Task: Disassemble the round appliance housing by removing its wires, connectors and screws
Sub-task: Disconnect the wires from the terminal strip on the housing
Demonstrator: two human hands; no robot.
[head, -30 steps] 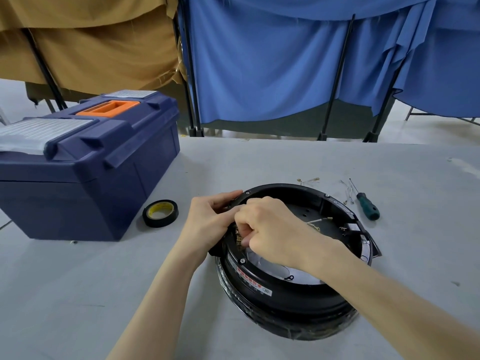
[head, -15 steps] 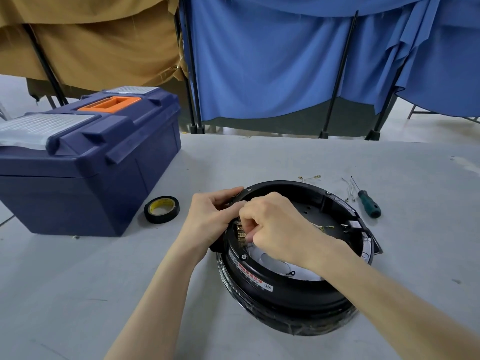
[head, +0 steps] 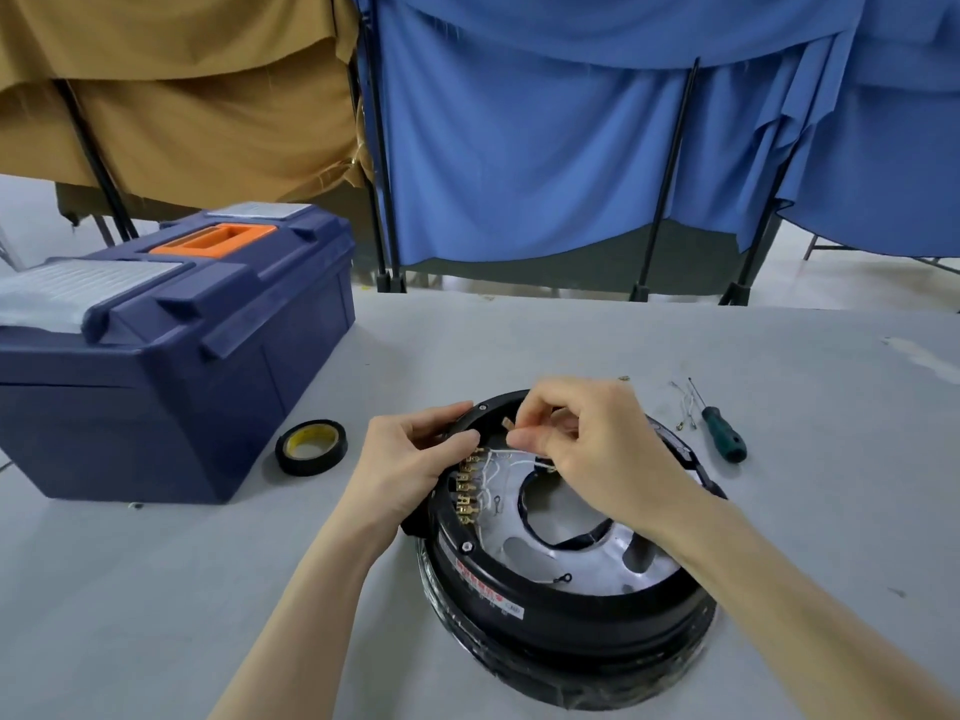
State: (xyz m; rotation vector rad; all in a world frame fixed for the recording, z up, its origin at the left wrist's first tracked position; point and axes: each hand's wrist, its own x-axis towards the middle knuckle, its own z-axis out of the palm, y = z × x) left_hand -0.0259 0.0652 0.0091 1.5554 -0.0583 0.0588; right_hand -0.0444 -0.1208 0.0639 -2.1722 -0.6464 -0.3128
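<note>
I work over a grey tabletop [head: 156, 589], with the big navy toolbox [head: 171, 366] closed at the far left, well apart from the job. The round appliance housing [head: 566, 610] lies flat in the near middle, open side up, showing its black rim and silvery inner plate. My left grip [head: 410, 459] curls its fingers over the housing's far left rim and steadies it. My right grip [head: 597, 449] hangs above the housing's far side, thumb and forefinger pinched on a thin white wire [head: 500, 452] that runs toward the left wall; whether the small tan tab [head: 506, 422] by the fingertips is its end fitting I cannot tell. A roll of black tape [head: 310, 448] lies between toolbox and housing, and a green-handled screwdriver [head: 723, 440] lies right of the housing, touched by neither grip. Along the inner left wall stands a row of brass connectors [head: 467, 485], several with white leads on them. A few loose wires [head: 683, 407] lie just beside the screwdriver's shaft. I judge the step in hand to be pulling leads off those connectors, the screws coming later. The next move calls for a straight pull in line with the connector, held at the fitting rather than the thin wire, while the left grip braces the rim.
</note>
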